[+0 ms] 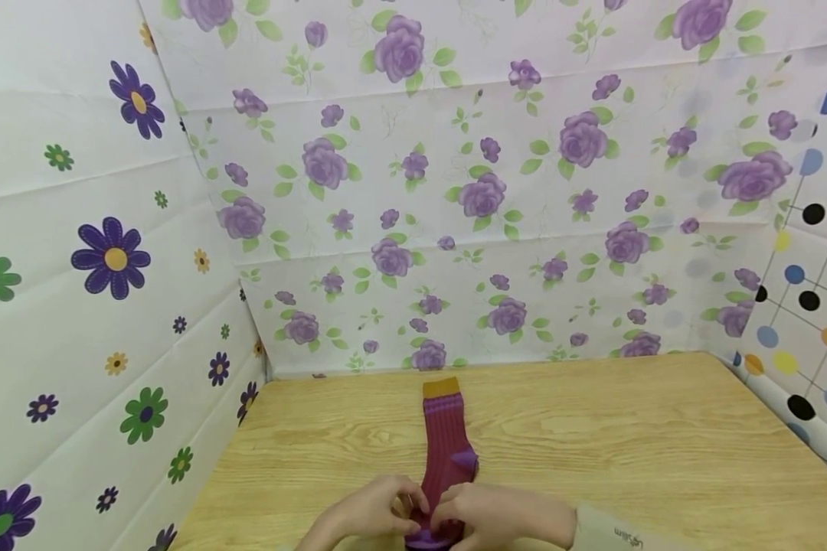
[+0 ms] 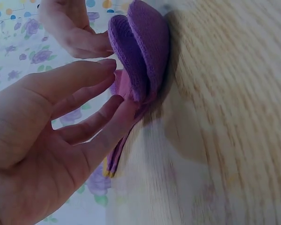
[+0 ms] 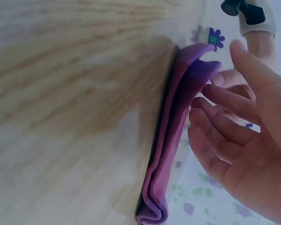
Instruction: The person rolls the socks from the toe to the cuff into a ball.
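A pair of maroon ribbed socks (image 1: 444,436) lies stacked lengthwise on the table, mustard cuffs far from me, purple toes near. In the left wrist view the two toes (image 2: 152,51) bulge upward with a gap between them. My left hand (image 1: 375,509) is at the left of the toe end, its extended fingertips touching the sock. From the other side my right hand (image 1: 485,513) reaches over the toe end. The right wrist view shows its gently bent fingers (image 3: 225,101) against the upper sock, thumb apart. Layered sock edges (image 3: 161,173) show there too.
The wood-grain table (image 1: 627,436) reaches back to a rose-patterned sheet (image 1: 482,191). A flowered sheet (image 1: 96,329) borders the left side, and a dotted sheet (image 1: 799,321) the right.
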Demonstrator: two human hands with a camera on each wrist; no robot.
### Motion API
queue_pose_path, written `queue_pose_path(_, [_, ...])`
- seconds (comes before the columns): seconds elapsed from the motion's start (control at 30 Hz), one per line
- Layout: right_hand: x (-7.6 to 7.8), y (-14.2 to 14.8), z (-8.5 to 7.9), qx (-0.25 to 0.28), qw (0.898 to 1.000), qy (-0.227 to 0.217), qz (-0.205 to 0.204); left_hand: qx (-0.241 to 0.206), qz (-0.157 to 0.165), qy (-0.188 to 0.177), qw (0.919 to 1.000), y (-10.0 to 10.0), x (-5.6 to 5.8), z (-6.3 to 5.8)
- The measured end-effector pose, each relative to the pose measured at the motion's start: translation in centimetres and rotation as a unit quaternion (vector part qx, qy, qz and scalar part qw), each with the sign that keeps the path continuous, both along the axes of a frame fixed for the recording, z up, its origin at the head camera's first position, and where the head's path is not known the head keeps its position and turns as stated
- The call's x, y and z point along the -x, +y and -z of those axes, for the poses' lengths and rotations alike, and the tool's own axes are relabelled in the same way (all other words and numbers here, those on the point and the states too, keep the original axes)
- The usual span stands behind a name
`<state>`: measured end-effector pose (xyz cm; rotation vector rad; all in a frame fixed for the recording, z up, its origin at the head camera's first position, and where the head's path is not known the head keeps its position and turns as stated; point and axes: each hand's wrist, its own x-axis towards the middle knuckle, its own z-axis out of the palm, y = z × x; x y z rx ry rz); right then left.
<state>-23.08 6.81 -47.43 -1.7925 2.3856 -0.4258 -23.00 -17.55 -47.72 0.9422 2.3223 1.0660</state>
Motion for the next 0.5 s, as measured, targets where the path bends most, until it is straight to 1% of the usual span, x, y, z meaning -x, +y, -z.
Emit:
queue_pose_path(0.1, [-0.2,-0.1,0.2,-0.004,1.0,-0.004,-0.016,-0.01,-0.003,-0.023,0.9997,-0.1,-0.2,-0.1])
queue_pose_path(0.17, [-0.2,-0.2,0.3,-0.011,1.0,-0.005,-0.02,-0.013,0.001,-0.03,0.9995,-0.1,-0.2,-0.2])
queue_pose_path(0.23, [-0.3,-0.4,0.3,-0.018,1.0,-0.004,-0.019,-0.006,0.014,-0.025,0.9996,-0.2,-0.2,-0.3])
queue_pose_path(0.3, [-0.3,-0.6,0.4,-0.025,1.0,0.003,-0.017,0.014,0.038,-0.009,0.9992,-0.3,-0.3,-0.5])
queue_pose_path(0.37, [-0.4,-0.8,0.5,-0.031,0.999,0.017,-0.019,0.044,0.072,0.015,0.9963,-0.3,-0.4,-0.7])
queue_pose_path(0.43, [-0.5,-0.9,0.6,-0.034,0.999,0.026,-0.018,0.08,0.102,0.047,0.9905,-0.2,-0.6,-0.8])
queue_pose_path(0.5, [-0.7,-1.1,0.8,-0.033,0.998,0.05,-0.017,0.106,0.121,0.075,0.9841,0.0,-0.8,-0.9])
